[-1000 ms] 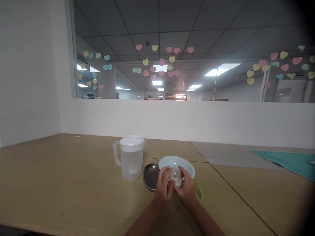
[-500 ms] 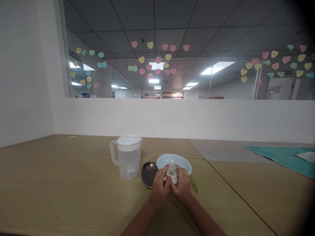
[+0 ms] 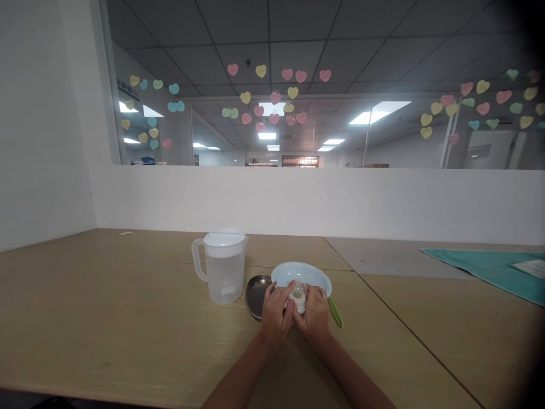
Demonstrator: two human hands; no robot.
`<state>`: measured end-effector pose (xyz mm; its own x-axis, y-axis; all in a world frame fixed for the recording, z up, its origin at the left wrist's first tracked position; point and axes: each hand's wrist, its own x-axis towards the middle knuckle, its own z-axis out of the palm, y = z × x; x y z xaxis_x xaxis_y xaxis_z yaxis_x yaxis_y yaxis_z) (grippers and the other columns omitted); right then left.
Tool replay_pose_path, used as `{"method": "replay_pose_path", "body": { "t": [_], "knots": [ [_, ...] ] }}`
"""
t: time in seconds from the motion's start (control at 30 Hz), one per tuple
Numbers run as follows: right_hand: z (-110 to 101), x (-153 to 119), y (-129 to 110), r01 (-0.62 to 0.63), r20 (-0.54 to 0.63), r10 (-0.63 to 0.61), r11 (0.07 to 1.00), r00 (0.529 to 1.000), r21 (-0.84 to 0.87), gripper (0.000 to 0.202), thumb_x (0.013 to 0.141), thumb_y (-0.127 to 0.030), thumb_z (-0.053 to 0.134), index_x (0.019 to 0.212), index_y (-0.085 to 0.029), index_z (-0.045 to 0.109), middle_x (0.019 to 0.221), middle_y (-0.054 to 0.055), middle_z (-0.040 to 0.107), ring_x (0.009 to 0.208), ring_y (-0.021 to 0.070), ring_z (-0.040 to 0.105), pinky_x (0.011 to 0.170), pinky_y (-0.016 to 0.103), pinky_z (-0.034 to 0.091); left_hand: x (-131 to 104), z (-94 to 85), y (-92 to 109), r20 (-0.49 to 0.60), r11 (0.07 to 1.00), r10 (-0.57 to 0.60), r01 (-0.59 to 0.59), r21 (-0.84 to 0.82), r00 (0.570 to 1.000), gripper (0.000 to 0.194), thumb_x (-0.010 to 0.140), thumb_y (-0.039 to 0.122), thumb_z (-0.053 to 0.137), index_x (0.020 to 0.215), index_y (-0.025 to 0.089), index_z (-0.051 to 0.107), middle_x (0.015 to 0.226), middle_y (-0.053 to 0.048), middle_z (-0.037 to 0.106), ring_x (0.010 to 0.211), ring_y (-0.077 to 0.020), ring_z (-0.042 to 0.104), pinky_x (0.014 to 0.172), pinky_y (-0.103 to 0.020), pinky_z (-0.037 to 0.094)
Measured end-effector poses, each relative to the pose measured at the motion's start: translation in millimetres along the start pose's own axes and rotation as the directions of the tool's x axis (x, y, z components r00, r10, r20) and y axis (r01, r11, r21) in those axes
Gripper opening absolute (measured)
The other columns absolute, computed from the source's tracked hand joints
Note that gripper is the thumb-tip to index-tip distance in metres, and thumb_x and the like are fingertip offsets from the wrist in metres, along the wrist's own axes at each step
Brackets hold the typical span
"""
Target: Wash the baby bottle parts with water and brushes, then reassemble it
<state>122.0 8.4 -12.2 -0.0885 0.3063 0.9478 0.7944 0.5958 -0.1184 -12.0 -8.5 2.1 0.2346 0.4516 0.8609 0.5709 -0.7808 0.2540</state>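
Both hands are closed around a small white object with a clear domed top (image 3: 298, 296), which looks like a baby bottle's cap and collar. My left hand (image 3: 276, 313) grips its left side, thumb in front, and my right hand (image 3: 314, 315) grips its right side. Whatever is below the white part is hidden by the fingers. Just behind the hands is a light blue bowl (image 3: 300, 270), partly covered by them. A dark metal dish (image 3: 256, 296) lies to the left of my left hand. The green handle (image 3: 335, 313) of a utensil shows at the bowl's right.
A clear plastic pitcher (image 3: 225, 272) with a white lid stands left of the metal dish. On the wooden table (image 3: 128, 318) a teal cloth (image 3: 481, 265) lies at far right. A small flat piece (image 3: 126, 233) is at back left.
The camera view has shifted slightly. Both hands still hold the white object, with the left fingers slightly rearranged around it.
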Motion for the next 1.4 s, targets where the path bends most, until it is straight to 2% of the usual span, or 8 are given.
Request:
{"method": "replay_pose_path", "body": {
  "t": [0.23,0.37,0.5,0.67,0.93,1.17,1.3,1.4],
  "knots": [
    [-3.7,1.6,4.8,0.002,0.002,-0.002,0.998,1.000,0.070,0.036,0.082,-0.042,0.047,0.106,-0.015,0.048,0.087,0.009,0.059,0.079,0.0240,0.052,0.076,0.044,0.043,-3.3,-0.7,-5.0,0.035,0.996,0.056,-0.058,0.066,0.998,0.044,0.091,0.025,0.035,0.134,0.018,0.039,0.120,-0.011,0.061,0.109,-0.0190,0.057,0.102,-0.044,0.037],
    [-10.9,3.6,13.7,-0.008,0.016,0.005,0.986,1.000,0.168,0.034,0.086,-0.038,0.041,0.112,-0.017,0.049,0.094,0.009,0.060,0.084,0.0229,0.054,0.080,0.044,0.042,-3.5,-0.3,-7.9,0.115,0.981,0.150,-0.163,0.107,0.982,0.059,0.089,0.031,0.042,0.142,0.015,0.021,0.127,-0.014,0.056,0.113,-0.0227,0.056,0.103,-0.047,0.036],
    [-12.1,4.3,17.2,-0.072,0.019,0.070,0.963,0.997,0.259,0.036,0.086,-0.038,0.045,0.115,-0.018,0.050,0.095,0.009,0.061,0.086,0.0230,0.057,0.076,0.040,0.046,-4.6,3.7,-7.6,0.150,0.987,0.079,-0.098,0.124,0.986,0.077,0.086,0.039,0.046,0.145,0.011,0.004,0.135,-0.021,0.045,0.116,-0.0291,0.052,0.098,-0.051,0.039],
    [-9.0,2.4,14.7,-0.144,0.076,0.125,0.919,0.989,0.366,0.040,0.084,-0.038,0.050,0.118,-0.018,0.048,0.108,0.011,0.062,0.092,0.0225,0.060,0.078,0.035,0.050,-8.1,8.6,-5.9,0.141,0.997,0.024,-0.034,0.070,0.990,0.074,0.088,0.039,0.045,0.145,0.013,0.005,0.133,-0.021,0.046,0.117,-0.0291,0.049,0.094,-0.048,0.043],
    [-11.0,3.4,10.4,-0.244,0.071,0.239,0.847,0.968,0.473,0.034,0.086,-0.039,0.046,0.112,-0.018,0.051,0.104,0.009,0.063,0.090,0.0213,0.061,0.075,0.033,0.051,-10.1,13.2,-3.4,0.100,0.998,0.062,-0.064,0.018,0.993,0.075,0.088,0.040,0.048,0.145,0.017,0.005,0.122,-0.018,0.055,0.105,-0.0253,0.056,0.086,-0.040,0.048],
    [-9.4,-1.2,19.4,0.057,-0.163,-0.022,0.976,0.986,0.210,0.043,0.087,-0.034,0.043,0.126,-0.016,0.040,0.107,0.015,0.060,0.098,0.0265,0.059,0.079,0.043,0.050,-7.4,10.4,-1.5,0.138,0.998,0.031,-0.039,0.053,0.990,0.066,0.088,0.039,0.045,0.143,0.016,0.017,0.122,-0.018,0.053,0.104,-0.0278,0.054,0.088,-0.046,0.044],
    [-9.5,-0.3,20.0,0.184,-0.209,-0.137,0.957,0.968,0.225,0.047,0.088,-0.030,0.042,0.133,-0.018,0.031,0.113,0.015,0.057,0.105,0.0267,0.056,0.081,0.046,0.050,-4.6,7.9,2.2,0.155,0.997,0.050,-0.058,0.051,0.987,0.054,0.087,0.039,0.045,0.134,0.016,0.035,0.112,-0.015,0.060,0.098,-0.0271,0.056,0.084,-0.044,0.045],
    [-9.5,0.3,17.9,0.192,-0.239,-0.129,0.944,0.963,0.267,0.047,0.090,-0.028,0.039,0.134,-0.017,0.029,0.117,0.017,0.054,0.111,0.0281,0.052,0.083,0.049,0.049,-3.4,7.4,4.2,0.148,0.996,0.066,-0.075,0.054,0.987,0.050,0.087,0.038,0.045,0.131,0.015,0.039,0.110,-0.015,0.060,0.098,-0.0270,0.056,0.083,-0.043,0.045]
  ]
}}
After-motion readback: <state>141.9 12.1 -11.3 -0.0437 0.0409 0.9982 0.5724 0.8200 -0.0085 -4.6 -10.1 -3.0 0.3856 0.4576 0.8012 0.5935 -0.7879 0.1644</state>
